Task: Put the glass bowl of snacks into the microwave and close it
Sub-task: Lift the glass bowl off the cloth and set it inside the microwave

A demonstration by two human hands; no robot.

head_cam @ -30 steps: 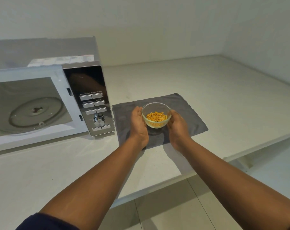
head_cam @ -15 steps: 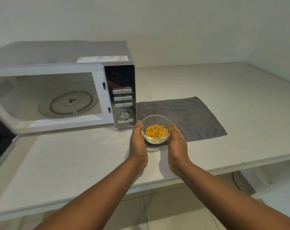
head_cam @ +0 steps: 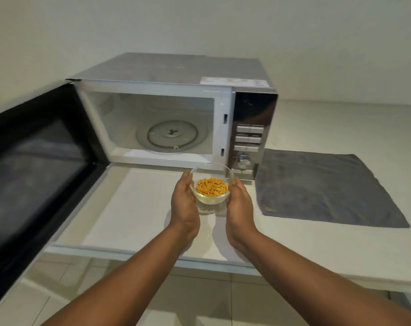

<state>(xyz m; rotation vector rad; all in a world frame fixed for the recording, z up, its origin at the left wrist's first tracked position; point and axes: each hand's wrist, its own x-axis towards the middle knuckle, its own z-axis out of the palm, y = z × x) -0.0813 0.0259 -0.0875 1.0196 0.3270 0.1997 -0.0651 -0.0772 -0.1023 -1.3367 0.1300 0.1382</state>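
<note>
Orange snacks [head_cam: 211, 186] in clear glass bowl [head_cam: 211, 199] — silver microwave [head_cam: 176, 74], black door [head_cam: 32, 165], grey cloth [head_cam: 322, 187].

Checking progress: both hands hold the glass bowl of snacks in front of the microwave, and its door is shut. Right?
Not quite. The head view shows the microwave door swung wide open, turntable visible. The rest holds: left hand and right hand hold the glass bowl of snacks before the microwave.

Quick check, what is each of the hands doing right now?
Left hand: closed on the left side of the glass bowl of snacks.
Right hand: closed on the bowl's right side.
</note>
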